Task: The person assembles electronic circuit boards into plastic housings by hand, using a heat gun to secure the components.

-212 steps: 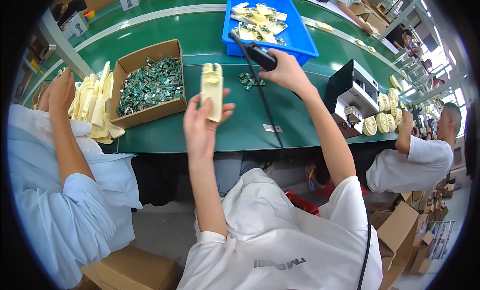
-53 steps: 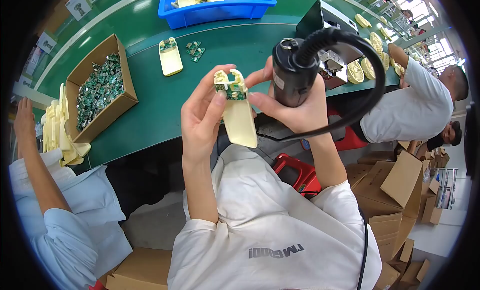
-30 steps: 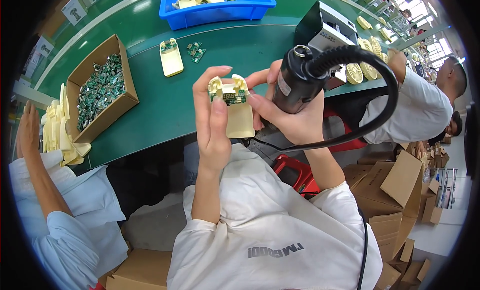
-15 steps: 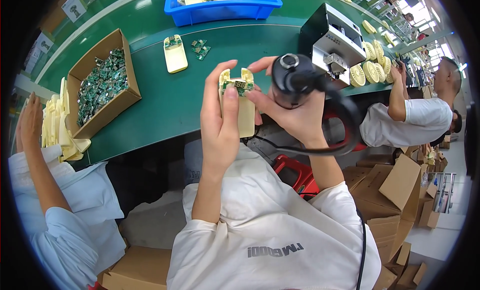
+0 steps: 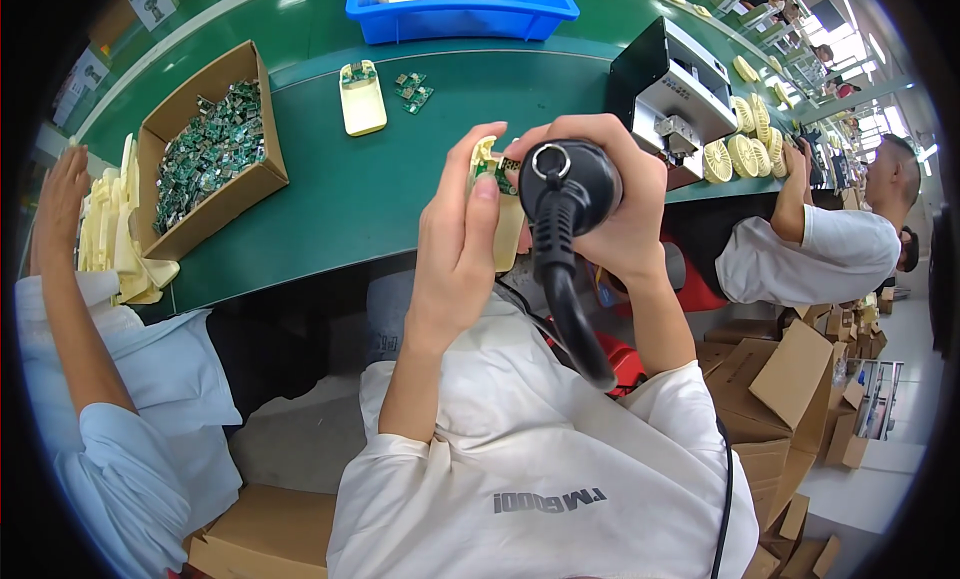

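My left hand (image 5: 452, 241) is closed around a pale yellow plastic housing (image 5: 508, 237), its thumb near a small green circuit board (image 5: 488, 168) set in the housing's upper end. In my right hand (image 5: 632, 207) is a black corded electric screwdriver (image 5: 572, 184), seen from its back end with a metal hanging ring. The screwdriver covers part of the board, and its tip is hidden. Ahead on the bench lies another yellow housing (image 5: 363, 107) with a board in it, beside some loose circuit boards (image 5: 413, 92).
A cardboard box (image 5: 270, 164) of circuit boards stands left, with stacked yellow parts (image 5: 105, 229) beside a co-worker's hand. A blue bin (image 5: 465, 27) is at the back. A black-and-silver machine (image 5: 690, 89) and round yellow grilles (image 5: 742, 157) are right, near another person. The screwdriver's thick cable hangs toward my lap.
My right hand has tilted the screwdriver and brought it over the board, so its cable now hangs down in front. The held housing has shifted slightly right in view.
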### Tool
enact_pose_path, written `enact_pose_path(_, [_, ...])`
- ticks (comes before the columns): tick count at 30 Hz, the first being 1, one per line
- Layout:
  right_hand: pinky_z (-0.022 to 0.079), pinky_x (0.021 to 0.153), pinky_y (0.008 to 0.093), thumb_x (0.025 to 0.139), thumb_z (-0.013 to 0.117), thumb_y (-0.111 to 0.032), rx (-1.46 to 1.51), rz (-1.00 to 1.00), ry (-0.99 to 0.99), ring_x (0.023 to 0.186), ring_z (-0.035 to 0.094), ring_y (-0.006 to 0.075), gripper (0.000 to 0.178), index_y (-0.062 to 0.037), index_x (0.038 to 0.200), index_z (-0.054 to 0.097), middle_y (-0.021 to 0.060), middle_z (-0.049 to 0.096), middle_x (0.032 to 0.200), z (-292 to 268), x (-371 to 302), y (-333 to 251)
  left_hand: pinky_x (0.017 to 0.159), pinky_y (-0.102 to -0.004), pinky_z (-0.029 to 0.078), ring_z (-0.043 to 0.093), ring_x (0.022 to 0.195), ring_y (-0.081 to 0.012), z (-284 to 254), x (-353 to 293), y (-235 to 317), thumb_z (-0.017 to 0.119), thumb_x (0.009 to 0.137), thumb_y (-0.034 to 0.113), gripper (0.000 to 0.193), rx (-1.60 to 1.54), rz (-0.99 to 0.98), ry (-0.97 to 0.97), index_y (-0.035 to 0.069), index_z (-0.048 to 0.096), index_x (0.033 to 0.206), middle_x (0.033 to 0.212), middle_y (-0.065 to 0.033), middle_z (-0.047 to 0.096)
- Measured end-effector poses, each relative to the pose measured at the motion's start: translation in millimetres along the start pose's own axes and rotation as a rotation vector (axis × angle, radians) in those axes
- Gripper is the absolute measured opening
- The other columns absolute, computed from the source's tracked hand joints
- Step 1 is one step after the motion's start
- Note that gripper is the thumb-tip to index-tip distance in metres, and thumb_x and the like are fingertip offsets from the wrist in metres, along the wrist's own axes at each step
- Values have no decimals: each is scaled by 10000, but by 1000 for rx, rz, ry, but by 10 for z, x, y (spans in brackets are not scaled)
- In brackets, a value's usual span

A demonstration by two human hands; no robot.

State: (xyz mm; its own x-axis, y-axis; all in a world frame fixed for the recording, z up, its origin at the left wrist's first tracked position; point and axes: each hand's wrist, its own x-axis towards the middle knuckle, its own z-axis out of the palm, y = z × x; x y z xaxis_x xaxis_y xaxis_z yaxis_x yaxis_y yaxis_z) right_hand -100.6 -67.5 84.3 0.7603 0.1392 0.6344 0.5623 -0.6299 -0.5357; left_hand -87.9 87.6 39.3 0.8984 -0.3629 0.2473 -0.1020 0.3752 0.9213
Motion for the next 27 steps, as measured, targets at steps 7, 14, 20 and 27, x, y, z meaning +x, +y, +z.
enact_pose_path(7, [547,760,269,682,815,-9,-45,-60,-54,817,703,164,410,-13,1008,566,113,723,919,-34,44,9,837,-276,445,578,908,-165,-51,15,-63,352,1036,159,336,114,24,12,0,470,1307,1016,-121,612])
enact_pose_path(14, [545,756,265,695,814,-15,-36,-67,-87,823,700,160,403,-12,1011,565,111,720,921,-60,45,32,624,-235,528,625,694,-116,-120,42,-95,577,946,399,558,-49,-11,-46,29,445,1343,1013,-76,607])
enact_pose_path(20, [548,748,270,718,809,-4,2,-21,-70,832,698,164,384,-8,1006,556,109,716,916,-51,17,25,592,-235,509,626,692,-119,-71,23,14,573,954,327,489,-5,-108,-56,37,450,1329,1012,-80,606])
enact_pose_path(27, [507,676,262,598,838,-8,119,61,2,743,660,165,494,-51,1030,602,56,675,870,79,-18,109,552,-244,482,616,648,-136,-116,-20,55,509,987,267,410,65,-72,-60,24,451,1313,1002,-99,602])
